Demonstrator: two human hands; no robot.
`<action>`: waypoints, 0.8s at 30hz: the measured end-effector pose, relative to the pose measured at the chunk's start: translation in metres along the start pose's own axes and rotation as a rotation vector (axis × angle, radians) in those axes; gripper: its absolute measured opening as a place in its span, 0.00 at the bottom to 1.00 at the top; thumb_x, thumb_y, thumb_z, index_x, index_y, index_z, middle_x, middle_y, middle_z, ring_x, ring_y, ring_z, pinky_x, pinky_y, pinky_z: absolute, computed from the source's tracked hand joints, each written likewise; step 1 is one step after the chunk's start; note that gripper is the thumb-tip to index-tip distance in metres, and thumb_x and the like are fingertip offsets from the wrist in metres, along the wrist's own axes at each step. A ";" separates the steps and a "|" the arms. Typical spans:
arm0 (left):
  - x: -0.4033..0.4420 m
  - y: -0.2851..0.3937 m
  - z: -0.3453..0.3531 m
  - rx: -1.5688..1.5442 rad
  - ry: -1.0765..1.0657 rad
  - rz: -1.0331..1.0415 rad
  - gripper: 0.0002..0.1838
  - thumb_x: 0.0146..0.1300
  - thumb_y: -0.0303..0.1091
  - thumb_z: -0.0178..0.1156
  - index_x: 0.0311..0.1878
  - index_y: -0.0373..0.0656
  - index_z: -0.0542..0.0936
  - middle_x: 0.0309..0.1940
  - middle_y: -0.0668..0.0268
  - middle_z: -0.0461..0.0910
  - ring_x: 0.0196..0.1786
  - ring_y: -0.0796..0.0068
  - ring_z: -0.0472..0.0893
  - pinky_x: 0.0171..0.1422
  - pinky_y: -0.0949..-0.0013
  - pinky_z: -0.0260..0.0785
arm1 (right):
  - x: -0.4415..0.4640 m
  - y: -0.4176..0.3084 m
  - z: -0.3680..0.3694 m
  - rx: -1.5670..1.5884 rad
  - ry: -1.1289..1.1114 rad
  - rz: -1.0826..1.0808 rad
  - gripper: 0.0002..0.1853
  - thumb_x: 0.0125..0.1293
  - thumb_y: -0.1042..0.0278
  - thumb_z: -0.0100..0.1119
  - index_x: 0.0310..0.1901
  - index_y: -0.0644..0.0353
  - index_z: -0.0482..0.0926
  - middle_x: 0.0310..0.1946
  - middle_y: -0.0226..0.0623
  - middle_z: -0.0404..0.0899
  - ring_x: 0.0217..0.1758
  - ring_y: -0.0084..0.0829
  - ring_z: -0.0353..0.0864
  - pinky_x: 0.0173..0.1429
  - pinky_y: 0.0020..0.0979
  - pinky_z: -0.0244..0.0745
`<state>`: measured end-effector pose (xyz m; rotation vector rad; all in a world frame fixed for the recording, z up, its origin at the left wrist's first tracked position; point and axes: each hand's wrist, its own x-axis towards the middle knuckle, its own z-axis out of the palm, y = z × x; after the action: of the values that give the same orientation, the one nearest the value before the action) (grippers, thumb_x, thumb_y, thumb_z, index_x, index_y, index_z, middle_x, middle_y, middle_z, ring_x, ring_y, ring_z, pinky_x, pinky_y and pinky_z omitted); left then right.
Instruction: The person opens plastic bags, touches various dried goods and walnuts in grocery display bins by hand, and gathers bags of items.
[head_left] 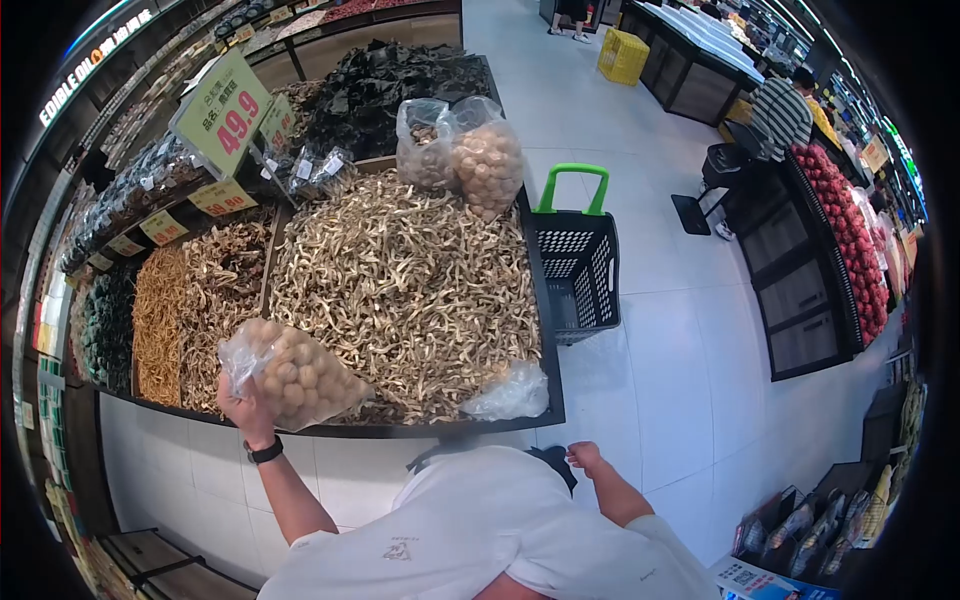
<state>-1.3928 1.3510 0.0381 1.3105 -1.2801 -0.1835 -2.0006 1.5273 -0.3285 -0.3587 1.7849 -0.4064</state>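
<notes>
Your left hand (247, 408) clasps a plastic bag of tan balls (303, 378); a slack grip could drop it. Your right hand (583, 456), half-curled, appears empty.

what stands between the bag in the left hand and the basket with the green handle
The heap of dried pieces and the display's dark right rim lie between the held bag and basket. Nothing else is visible on that line.

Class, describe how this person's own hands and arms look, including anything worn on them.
The left hand is ungloved, with a black, watch-like band at its wrist. The right hand is also ungloved, with no band visible. Short white sleeves leave both forearms uncovered.
</notes>
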 end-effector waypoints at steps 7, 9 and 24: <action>-0.045 0.136 0.074 0.096 -0.167 0.165 0.07 0.63 0.29 0.60 0.35 0.34 0.80 0.25 0.67 0.78 0.31 0.81 0.75 0.35 0.71 0.65 | 0.018 -0.012 -0.078 0.124 -0.102 -0.176 0.13 0.67 0.64 0.61 0.49 0.61 0.81 0.40 0.35 0.84 0.39 0.25 0.82 0.41 0.29 0.77; -0.070 0.159 0.114 0.172 -0.164 0.251 0.07 0.63 0.29 0.59 0.33 0.34 0.79 0.23 0.67 0.76 0.28 0.80 0.73 0.33 0.70 0.63 | 0.010 -0.028 -0.106 0.130 -0.140 -0.241 0.14 0.67 0.63 0.60 0.50 0.61 0.81 0.41 0.35 0.84 0.42 0.25 0.81 0.44 0.29 0.77; -0.212 0.385 0.478 -0.673 -0.861 0.329 0.04 0.51 0.25 0.69 0.26 0.42 0.83 0.26 0.63 0.84 0.28 0.67 0.84 0.36 0.70 0.74 | -0.121 -0.167 -0.276 0.978 -0.942 -0.447 0.29 0.77 0.47 0.45 0.71 0.57 0.64 0.67 0.39 0.70 0.66 0.37 0.74 0.67 0.42 0.73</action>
<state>-2.0396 1.3513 0.0911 0.4046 -1.8945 -0.9280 -2.2337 1.4558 -0.0856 -0.1763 0.4547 -1.1351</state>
